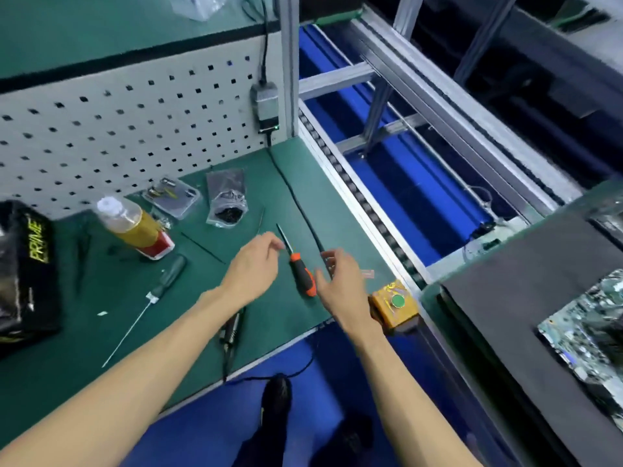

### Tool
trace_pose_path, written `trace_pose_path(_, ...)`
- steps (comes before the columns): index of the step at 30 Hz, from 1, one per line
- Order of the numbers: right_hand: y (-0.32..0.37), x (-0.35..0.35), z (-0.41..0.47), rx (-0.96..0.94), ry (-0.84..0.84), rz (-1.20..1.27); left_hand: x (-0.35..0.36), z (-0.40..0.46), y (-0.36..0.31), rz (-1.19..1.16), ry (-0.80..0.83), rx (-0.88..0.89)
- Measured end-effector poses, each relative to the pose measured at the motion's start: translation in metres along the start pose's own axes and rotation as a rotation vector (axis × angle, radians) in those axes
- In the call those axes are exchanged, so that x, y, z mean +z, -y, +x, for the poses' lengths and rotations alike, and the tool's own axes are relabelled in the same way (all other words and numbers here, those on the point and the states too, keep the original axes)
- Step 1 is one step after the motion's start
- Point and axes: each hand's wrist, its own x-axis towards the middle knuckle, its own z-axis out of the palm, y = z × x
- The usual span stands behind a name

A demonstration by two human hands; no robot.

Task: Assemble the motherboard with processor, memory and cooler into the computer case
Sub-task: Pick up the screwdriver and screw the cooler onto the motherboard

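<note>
Orange-handled screwdriver (301, 265) lies flat on the green mat (101, 348), between your hands; long axis runs 11-to-5, tip at 11. Your left hand (253, 268) hovers at its 9, fingers loosely curled, holding nothing. Right hand (340, 281) at its 3, fingers spread. Motherboard (586, 335) on black foam at 3. Black box (25, 271) at 9 reads "PRIME".
</note>
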Motion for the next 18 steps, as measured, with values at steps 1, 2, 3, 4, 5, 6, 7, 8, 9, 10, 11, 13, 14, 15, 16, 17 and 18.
trace_pose_path(1, 0.000, 0.014, 0.001, 0.029, 0.049, -0.031, -0.004, 0.002, 0.010, -0.005, 0.011, 0.000)
trace_pose_path(2, 0.000, 0.027, 0.002, 0.059, 0.092, -0.066, -0.008, 0.004, 0.019, -0.011, 0.024, -0.003)
trace_pose_path(3, 0.000, 0.038, 0.002, 0.090, 0.124, -0.104, -0.011, 0.006, 0.026, -0.015, 0.038, -0.009)
trace_pose_path(4, -0.001, 0.047, 0.003, 0.117, 0.142, -0.147, -0.014, 0.009, 0.033, -0.017, 0.051, -0.015)
trace_pose_path(5, -0.003, 0.055, 0.004, 0.139, 0.146, -0.196, -0.016, 0.011, 0.038, -0.017, 0.061, -0.017)
trace_pose_path(6, -0.005, 0.060, 0.005, 0.159, 0.140, -0.237, -0.018, 0.013, 0.042, -0.017, 0.070, -0.015)
trace_pose_path(7, -0.006, 0.064, 0.006, 0.179, 0.128, -0.256, -0.019, 0.015, 0.045, -0.016, 0.081, -0.011)
trace_pose_path(8, -0.008, 0.065, 0.008, 0.198, 0.117, -0.257, -0.020, 0.017, 0.047, -0.015, 0.092, -0.007)
trace_pose_path(9, -0.009, 0.066, 0.009, 0.212, 0.107, -0.253, -0.020, 0.019, 0.048, -0.015, 0.102, -0.002)
trace_pose_path(10, -0.010, 0.065, 0.010, 0.220, 0.097, -0.248, -0.019, 0.021, 0.047, -0.017, 0.109, 0.005)
trace_pose_path(11, -0.012, 0.064, 0.011, 0.222, 0.084, -0.239, -0.018, 0.023, 0.046, -0.023, 0.115, 0.015)
trace_pose_path(13, -0.014, 0.055, 0.012, 0.228, 0.025, -0.160, -0.013, 0.027, 0.036, -0.045, 0.127, 0.045)
trace_pose_path(14, -0.014, 0.047, 0.012, 0.237, -0.023, -0.088, -0.010, 0.029, 0.029, -0.054, 0.134, 0.065)
trace_pose_path(15, -0.013, 0.037, 0.010, 0.246, -0.075, -0.015, -0.006, 0.030, 0.019, -0.062, 0.138, 0.090)
trace_pose_path(16, -0.013, 0.025, 0.009, 0.248, -0.122, 0.052, -0.001, 0.032, 0.008, -0.072, 0.140, 0.117)
trace_pose_path(17, -0.013, 0.010, 0.006, 0.241, -0.165, 0.116, 0.004, 0.034, -0.005, -0.086, 0.143, 0.146)
trace_pose_path(18, -0.012, -0.006, 0.003, 0.223, -0.211, 0.178, 0.010, 0.035, -0.020, -0.101, 0.151, 0.178)
